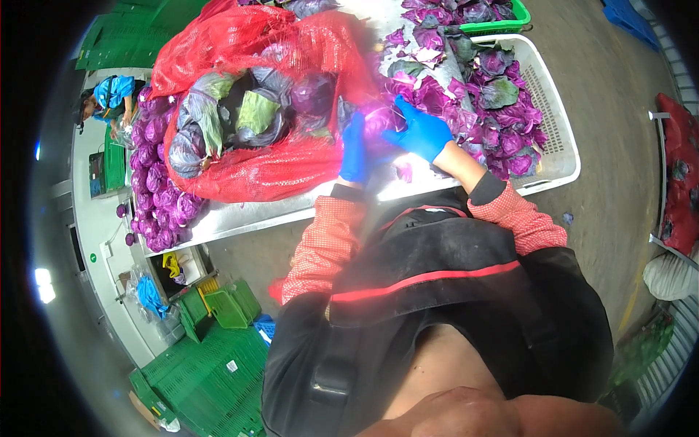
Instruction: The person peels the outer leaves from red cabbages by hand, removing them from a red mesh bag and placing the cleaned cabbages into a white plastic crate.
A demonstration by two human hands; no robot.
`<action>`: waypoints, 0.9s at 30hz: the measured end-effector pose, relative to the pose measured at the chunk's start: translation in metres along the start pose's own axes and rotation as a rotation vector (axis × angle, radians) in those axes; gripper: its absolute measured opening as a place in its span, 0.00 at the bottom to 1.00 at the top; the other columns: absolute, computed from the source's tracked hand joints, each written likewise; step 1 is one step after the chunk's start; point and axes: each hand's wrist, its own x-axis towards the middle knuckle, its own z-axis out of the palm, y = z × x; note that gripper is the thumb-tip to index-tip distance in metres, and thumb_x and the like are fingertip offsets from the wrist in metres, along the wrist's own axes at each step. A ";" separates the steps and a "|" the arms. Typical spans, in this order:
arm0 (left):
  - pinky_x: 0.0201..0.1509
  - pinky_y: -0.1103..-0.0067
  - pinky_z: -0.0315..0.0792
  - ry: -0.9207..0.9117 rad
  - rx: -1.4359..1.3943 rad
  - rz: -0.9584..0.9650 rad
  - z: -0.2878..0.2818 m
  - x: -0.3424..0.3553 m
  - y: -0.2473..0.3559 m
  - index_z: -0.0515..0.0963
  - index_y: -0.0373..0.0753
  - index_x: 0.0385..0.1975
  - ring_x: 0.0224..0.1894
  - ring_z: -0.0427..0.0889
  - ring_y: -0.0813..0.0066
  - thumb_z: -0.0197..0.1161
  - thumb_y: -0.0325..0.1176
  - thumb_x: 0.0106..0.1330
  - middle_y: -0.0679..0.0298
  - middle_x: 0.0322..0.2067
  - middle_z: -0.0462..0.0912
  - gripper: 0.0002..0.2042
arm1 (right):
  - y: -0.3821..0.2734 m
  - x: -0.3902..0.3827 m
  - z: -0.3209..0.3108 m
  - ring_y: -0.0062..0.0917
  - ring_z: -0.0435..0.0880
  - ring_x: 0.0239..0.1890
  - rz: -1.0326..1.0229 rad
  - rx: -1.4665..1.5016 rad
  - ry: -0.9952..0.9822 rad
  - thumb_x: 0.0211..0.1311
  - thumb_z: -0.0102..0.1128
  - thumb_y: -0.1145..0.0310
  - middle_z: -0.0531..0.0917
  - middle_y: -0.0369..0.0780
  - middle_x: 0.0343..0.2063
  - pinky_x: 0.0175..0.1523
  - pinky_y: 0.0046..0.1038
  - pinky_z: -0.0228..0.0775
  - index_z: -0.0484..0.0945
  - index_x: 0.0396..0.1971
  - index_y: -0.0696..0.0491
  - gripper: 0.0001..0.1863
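Observation:
A red cabbage (380,120) sits between my two blue-gloved hands over the white table, blurred by a bright smear. My left hand (354,151) is closed against its left side, beside the mouth of a red mesh sack (255,178). My right hand (422,133) lies at its right side, thumb and forefinger stretched apart toward it, and I see nothing gripped in them. Several cabbages with dark and green outer leaves (258,113) show in the sack's opening. Loose purple leaves (429,95) are heaped just beyond my right hand.
At the right, a white perforated crate (557,120) holds purple leaves, with a green crate (499,25) behind it. Several trimmed cabbages (156,178) are piled at the table's left end. Green crates (211,379) stand lower left. Another person in blue (115,91) is at far left.

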 end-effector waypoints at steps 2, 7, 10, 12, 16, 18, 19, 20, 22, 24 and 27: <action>0.50 0.67 0.71 -0.015 0.024 -0.028 -0.021 0.013 -0.004 0.61 0.38 0.56 0.49 0.73 0.60 0.43 0.59 0.61 0.53 0.50 0.70 0.32 | 0.001 -0.001 -0.008 0.43 0.78 0.41 0.081 0.014 -0.134 0.47 0.56 0.41 0.77 0.52 0.39 0.42 0.36 0.70 0.53 0.61 0.51 0.45; 0.55 0.70 0.64 0.315 0.933 0.582 -0.044 0.031 -0.010 0.59 0.35 0.56 0.53 0.67 0.62 0.57 0.47 0.59 0.51 0.51 0.65 0.31 | 0.032 0.001 0.004 0.40 0.79 0.35 -0.017 0.311 -0.107 0.52 0.55 0.48 0.78 0.52 0.35 0.38 0.33 0.70 0.52 0.62 0.49 0.40; 0.56 0.73 0.63 0.192 0.891 0.502 -0.031 0.027 -0.005 0.58 0.36 0.57 0.53 0.66 0.63 0.61 0.43 0.57 0.51 0.52 0.64 0.31 | 0.050 0.004 0.004 0.35 0.79 0.30 -0.007 0.598 -0.166 0.55 0.55 0.52 0.79 0.49 0.29 0.35 0.31 0.69 0.53 0.61 0.49 0.36; 0.54 0.75 0.64 0.173 0.799 0.452 -0.035 0.030 -0.002 0.59 0.36 0.57 0.52 0.67 0.64 0.62 0.40 0.56 0.53 0.51 0.65 0.30 | 0.050 0.002 0.000 0.31 0.78 0.27 0.050 0.531 -0.206 0.55 0.55 0.53 0.78 0.46 0.26 0.33 0.30 0.68 0.55 0.61 0.49 0.35; 0.53 0.77 0.65 0.183 0.763 0.466 -0.038 0.026 0.002 0.60 0.36 0.56 0.52 0.67 0.66 0.61 0.39 0.57 0.55 0.51 0.66 0.29 | 0.036 -0.005 -0.001 0.27 0.77 0.24 0.086 0.285 -0.140 0.54 0.56 0.54 0.78 0.42 0.23 0.31 0.29 0.68 0.59 0.59 0.50 0.34; 0.54 0.77 0.65 0.206 0.725 0.482 -0.036 0.024 -0.003 0.60 0.36 0.56 0.53 0.67 0.67 0.61 0.39 0.57 0.55 0.51 0.66 0.29 | 0.037 -0.008 0.002 0.28 0.77 0.24 0.096 0.302 -0.134 0.53 0.56 0.56 0.78 0.43 0.23 0.31 0.29 0.68 0.60 0.58 0.51 0.33; 0.54 0.76 0.64 0.219 0.752 0.496 -0.035 0.022 -0.005 0.60 0.36 0.56 0.53 0.66 0.67 0.61 0.39 0.57 0.55 0.52 0.65 0.29 | 0.026 -0.005 -0.007 0.28 0.78 0.25 0.113 0.295 -0.145 0.53 0.55 0.57 0.78 0.44 0.23 0.32 0.29 0.68 0.61 0.58 0.51 0.32; 0.55 0.76 0.64 0.233 0.780 0.510 -0.033 0.020 -0.006 0.59 0.36 0.57 0.53 0.66 0.67 0.61 0.39 0.57 0.55 0.52 0.65 0.29 | 0.026 -0.003 -0.007 0.28 0.78 0.25 0.122 0.317 -0.144 0.52 0.55 0.58 0.78 0.44 0.23 0.32 0.29 0.68 0.62 0.57 0.52 0.31; 0.55 0.75 0.63 0.254 0.836 0.540 -0.028 0.018 -0.008 0.59 0.37 0.57 0.54 0.65 0.66 0.61 0.38 0.57 0.55 0.52 0.65 0.29 | 0.026 -0.002 -0.006 0.28 0.78 0.25 0.147 0.360 -0.145 0.52 0.54 0.60 0.78 0.45 0.23 0.32 0.29 0.69 0.63 0.55 0.54 0.30; 0.56 0.75 0.63 0.265 0.864 0.545 -0.021 0.016 -0.007 0.59 0.37 0.57 0.54 0.65 0.66 0.61 0.39 0.57 0.54 0.53 0.64 0.29 | 0.025 -0.001 -0.008 0.27 0.78 0.26 0.200 0.330 -0.141 0.52 0.55 0.60 0.78 0.43 0.26 0.33 0.28 0.69 0.66 0.53 0.54 0.27; 0.56 0.75 0.63 0.250 0.881 0.608 -0.031 0.018 -0.008 0.59 0.38 0.57 0.54 0.65 0.66 0.60 0.40 0.58 0.55 0.53 0.64 0.29 | 0.021 -0.004 -0.015 0.25 0.77 0.38 0.335 0.265 -0.139 0.56 0.55 0.62 0.79 0.40 0.37 0.42 0.26 0.69 0.73 0.45 0.54 0.18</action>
